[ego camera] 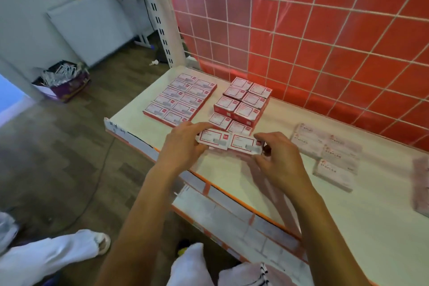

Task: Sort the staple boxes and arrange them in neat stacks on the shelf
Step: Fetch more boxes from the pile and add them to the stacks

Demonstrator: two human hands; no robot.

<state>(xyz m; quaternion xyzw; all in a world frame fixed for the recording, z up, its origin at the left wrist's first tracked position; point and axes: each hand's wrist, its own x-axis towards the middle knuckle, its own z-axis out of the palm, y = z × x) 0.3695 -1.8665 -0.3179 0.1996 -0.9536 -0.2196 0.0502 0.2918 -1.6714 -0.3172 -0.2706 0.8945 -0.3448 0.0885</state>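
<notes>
My left hand (185, 144), in the middle of the frame, grips the left end of a small white-and-red cardboard staple box (214, 139), fingers curled over its top. Just to the right, my right hand (278, 160) pinches the right end of a second staple box (245, 144) of the same kind, thumb and fingers bent round its edge. The two boxes lie end to end, touching, label side up, held between my hands over the front part of the white shelf board with the orange front edge (348, 227); I cannot tell whether they rest on it. Just behind them, toward the centre of the frame, stands a stepped stack of matching red-sided boxes (246, 102), taller at the back, lower in front. Left of that stack, apart from it, a flat layer of the same boxes (181, 100) lies in two neat rows near the shelf's left end. To the right, a group of pale pink boxes (329, 151) lies on the board, blurred, and more pale ones (421, 188) sit at the right edge. Behind the shelf rises a red back panel with a white wire grid (325, 30). At lower centre a lower white shelf (232, 220) juts out, and at the left a purple carton (65, 86) stands on the brown wooden floor (69, 158).
</notes>
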